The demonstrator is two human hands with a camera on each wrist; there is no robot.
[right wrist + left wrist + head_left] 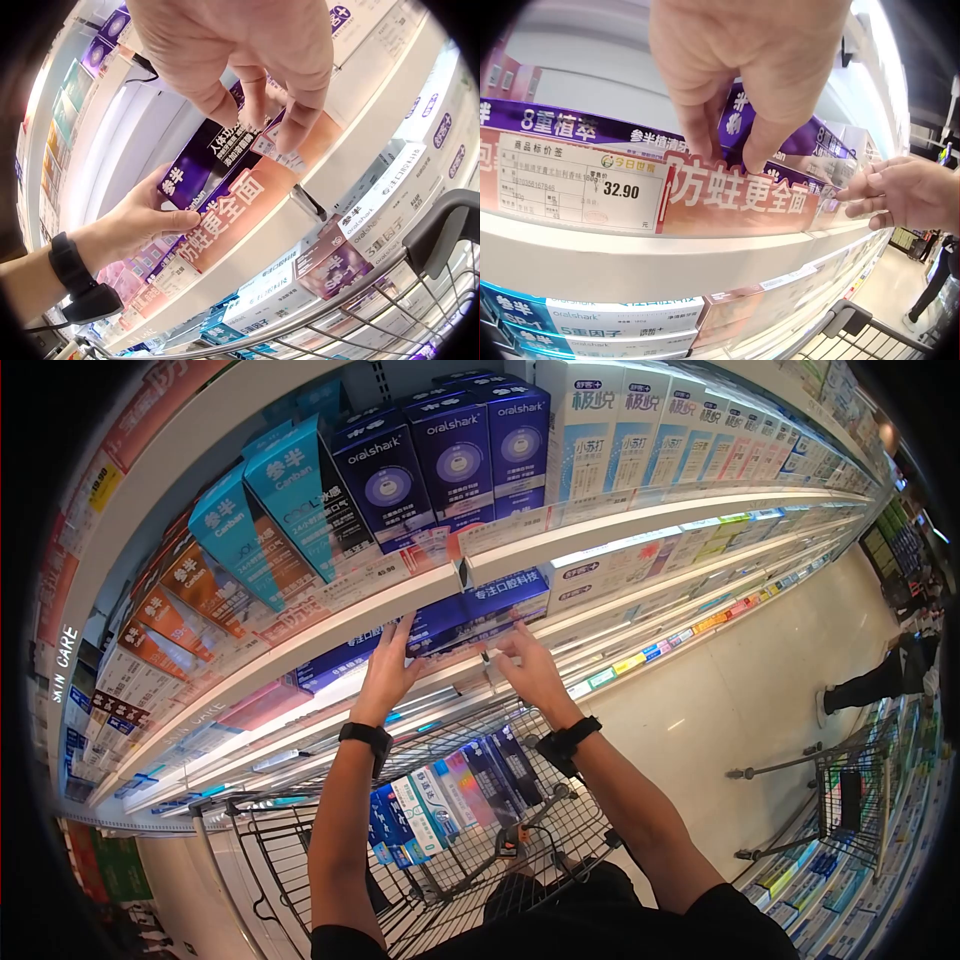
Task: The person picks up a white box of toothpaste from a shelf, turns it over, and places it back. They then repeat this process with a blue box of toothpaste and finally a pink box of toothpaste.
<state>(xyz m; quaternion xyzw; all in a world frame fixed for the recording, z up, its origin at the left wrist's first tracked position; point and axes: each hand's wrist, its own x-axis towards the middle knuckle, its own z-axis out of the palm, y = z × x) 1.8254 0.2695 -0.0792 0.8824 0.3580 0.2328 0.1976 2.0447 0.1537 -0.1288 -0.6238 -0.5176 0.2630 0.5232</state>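
My left hand (388,675) grips the left part of a dark purple toothpaste box (221,150) on the shelf. In the right wrist view its thumb lies along the box's front while the other fingers go behind. Loosely bent, my right hand (535,675) is at the box's right end, fingertips close to the shelf's clear label strip. From the left wrist view, a gap shows between the fingers of the right hand (911,191). An orange promotional strip (742,196) and a price label (585,184) run along the shelf edge, covering the box's lower front.
Below me stands a wire shopping cart (290,840) carrying several toothpaste boxes (455,790). Above are rows of purple boxes (455,465) and teal boxes (300,490). Lower shelves hold white cartons (622,322). Another cart (850,790) and a person's leg (865,690) are at right.
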